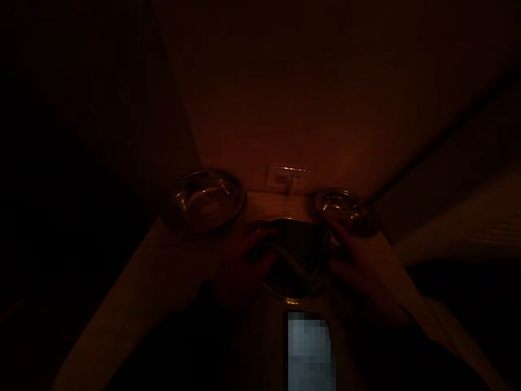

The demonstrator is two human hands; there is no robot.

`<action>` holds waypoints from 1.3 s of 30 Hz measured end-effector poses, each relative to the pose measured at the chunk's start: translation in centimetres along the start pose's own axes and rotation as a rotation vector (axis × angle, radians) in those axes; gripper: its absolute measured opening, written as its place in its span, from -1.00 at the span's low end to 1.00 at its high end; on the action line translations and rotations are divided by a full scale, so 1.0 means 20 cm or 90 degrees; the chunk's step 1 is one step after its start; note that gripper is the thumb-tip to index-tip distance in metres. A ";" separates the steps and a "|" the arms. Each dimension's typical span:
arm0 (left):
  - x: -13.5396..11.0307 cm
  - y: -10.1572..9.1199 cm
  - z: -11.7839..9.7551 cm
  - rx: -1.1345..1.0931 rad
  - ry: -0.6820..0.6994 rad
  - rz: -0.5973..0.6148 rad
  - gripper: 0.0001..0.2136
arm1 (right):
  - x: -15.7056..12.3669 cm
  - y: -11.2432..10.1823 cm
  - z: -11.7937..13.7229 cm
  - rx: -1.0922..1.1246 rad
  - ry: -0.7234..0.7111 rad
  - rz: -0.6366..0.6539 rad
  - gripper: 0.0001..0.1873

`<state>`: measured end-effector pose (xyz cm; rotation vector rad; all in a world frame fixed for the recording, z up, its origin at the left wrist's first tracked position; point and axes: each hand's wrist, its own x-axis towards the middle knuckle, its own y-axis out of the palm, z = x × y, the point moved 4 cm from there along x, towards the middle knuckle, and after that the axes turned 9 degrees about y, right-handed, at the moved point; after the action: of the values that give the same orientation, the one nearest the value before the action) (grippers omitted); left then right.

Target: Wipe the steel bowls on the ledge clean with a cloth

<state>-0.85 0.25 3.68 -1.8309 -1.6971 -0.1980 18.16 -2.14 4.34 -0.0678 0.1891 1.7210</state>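
Observation:
The light is very dim and much detail is lost. In the middle, a dark greenish thing with a paler edge [301, 241] lies between my two hands, over a round metal dish [291, 300] with a shiny rim. I cannot make out what kind of thing it is. My left hand [250, 258] grips its left side, thumb and fingers bent around it. On the opposite side my right hand [356, 266] holds it with curled fingers. The dish's inside is mostly hidden by the dark thing and my hands.
A large round metal bowl [203, 203] sits on the wooden table [118, 304] at the back left. A smaller metal bowl [345, 209] stands at the back right. Behind is a wall socket [285, 176] with a plug. A lit phone, screen blurred [309, 353], lies in front.

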 end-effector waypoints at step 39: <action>0.02 0.00 -0.01 -0.263 -0.290 -0.031 -0.56 | -0.02 -0.03 0.05 -0.118 0.036 -0.039 -0.16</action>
<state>-0.76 0.42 4.06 -2.2656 -2.1365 -0.1689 18.88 -2.18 5.37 -0.2573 0.0681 1.6729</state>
